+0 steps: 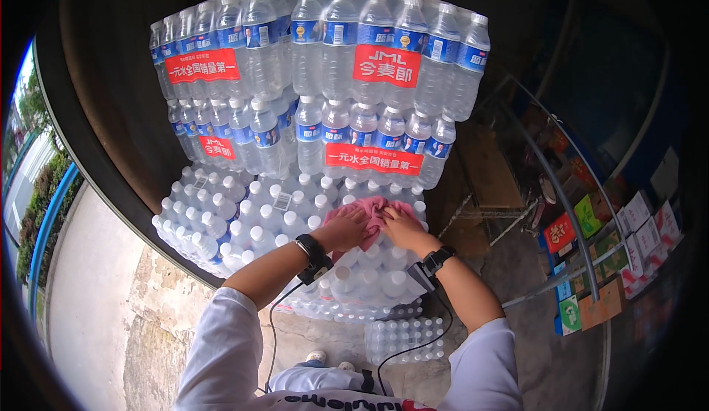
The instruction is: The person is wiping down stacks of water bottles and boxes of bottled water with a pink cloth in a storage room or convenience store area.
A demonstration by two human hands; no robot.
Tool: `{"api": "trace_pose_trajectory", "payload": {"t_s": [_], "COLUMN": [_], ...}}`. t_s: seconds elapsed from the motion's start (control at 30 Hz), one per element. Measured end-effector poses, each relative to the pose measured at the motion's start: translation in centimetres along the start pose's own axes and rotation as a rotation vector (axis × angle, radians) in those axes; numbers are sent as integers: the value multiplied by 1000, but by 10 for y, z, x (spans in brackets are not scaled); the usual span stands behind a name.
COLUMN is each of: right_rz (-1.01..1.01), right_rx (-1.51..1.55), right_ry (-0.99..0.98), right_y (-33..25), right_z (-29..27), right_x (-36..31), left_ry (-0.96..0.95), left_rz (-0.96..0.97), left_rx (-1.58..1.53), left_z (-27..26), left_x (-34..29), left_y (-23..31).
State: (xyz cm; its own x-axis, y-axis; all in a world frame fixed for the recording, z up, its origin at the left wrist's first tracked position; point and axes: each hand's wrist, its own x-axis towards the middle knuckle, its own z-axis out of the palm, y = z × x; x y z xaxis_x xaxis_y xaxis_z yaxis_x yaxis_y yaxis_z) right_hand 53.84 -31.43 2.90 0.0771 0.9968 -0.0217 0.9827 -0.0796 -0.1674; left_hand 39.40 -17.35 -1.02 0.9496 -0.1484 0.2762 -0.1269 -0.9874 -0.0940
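A crumpled pink cloth (373,210) lies on the capped tops of shrink-wrapped water bottles (284,223). My left hand (344,230) grips its left side, with the fingers pressed into the folds. At its right side my right hand (403,228) holds the cloth too, fingertips partly hidden in the fabric. The hands are close together, both at the right part of the bottle layer. Each wrist wears a dark band with a small device and a cable.
Upright bottle packs (384,56) with blue labels and red panels are stacked behind the low layer. A smaller bottle pack (405,339) sits on the floor near my feet. Metal rails (569,211) and colourful cartons (650,234) stand at the right. A curved dark frame edge runs along the left.
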Motion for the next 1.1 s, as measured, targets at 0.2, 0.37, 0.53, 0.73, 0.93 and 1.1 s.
{"api": "trace_pose_trajectory", "payload": {"t_s": [0.2, 0.37, 0.53, 0.73, 0.93, 1.1], "right_rz": [45, 209, 202, 165, 117, 215], "right_rx": [-65, -37, -9, -82, -115, 0], "right_ry": [31, 78, 64, 20, 318, 316], "right_y": [24, 20, 27, 4, -3, 31], "right_z": [5, 9, 4, -6, 21, 6], "right_x": [33, 57, 59, 62, 64, 33], "left_ry": [-126, 18, -60, 6, 159, -379], "left_rz": [-8, 144, 154, -123, -387, -252], "left_rx": [-34, 8, 87, -337, -474, -444], "left_z": [-6, 18, 16, 19, -15, -42], "left_x": [33, 44, 49, 32, 24, 67], "left_y": [-30, -58, -58, -63, -32, -19]}}
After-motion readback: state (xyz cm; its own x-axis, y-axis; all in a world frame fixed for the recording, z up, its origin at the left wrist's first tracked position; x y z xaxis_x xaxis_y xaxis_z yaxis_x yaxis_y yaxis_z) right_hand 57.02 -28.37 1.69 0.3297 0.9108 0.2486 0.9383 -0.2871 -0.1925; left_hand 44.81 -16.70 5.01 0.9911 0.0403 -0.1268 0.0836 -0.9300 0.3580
